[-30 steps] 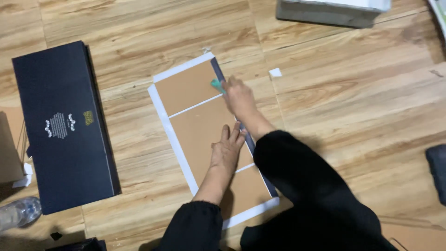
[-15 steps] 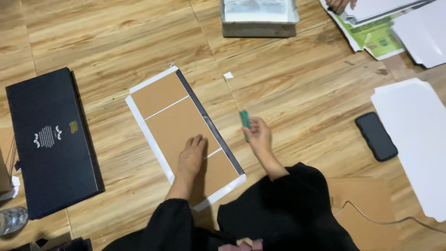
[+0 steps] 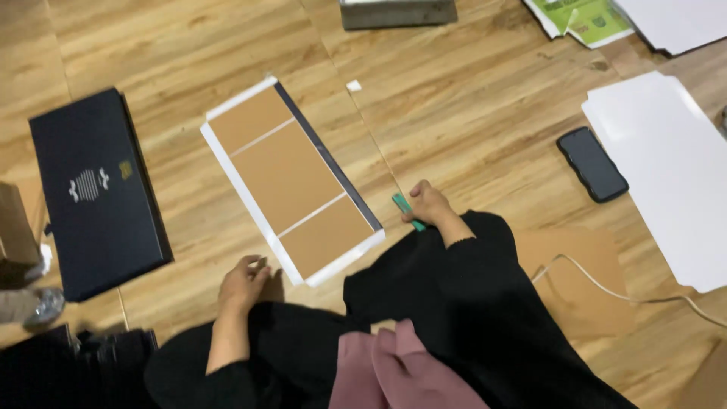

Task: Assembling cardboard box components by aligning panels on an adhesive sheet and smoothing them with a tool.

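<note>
Your right hand point(image 3: 429, 206) is clenched round a small green tool point(image 3: 407, 211), resting on the floor just off the near right corner of the brown card panel point(image 3: 291, 178) w/ white borders & a dark strip down one long side. Left hand point(image 3: 242, 284) is loosely curled, grasping nothing, fingertips right by the panel's near left edge. Black box point(image 3: 95, 189) lies well apart to the left, black phone point(image 3: 592, 163) and white sheet point(image 3: 666, 167) off to the right.

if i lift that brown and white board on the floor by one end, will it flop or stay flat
The board probably bends at the pale seams between its three brown panels, so it may fold rather than stay flat. It looks thin and flat, so likely light. On the smooth wooden floor it should slide easily when pushed.
</note>
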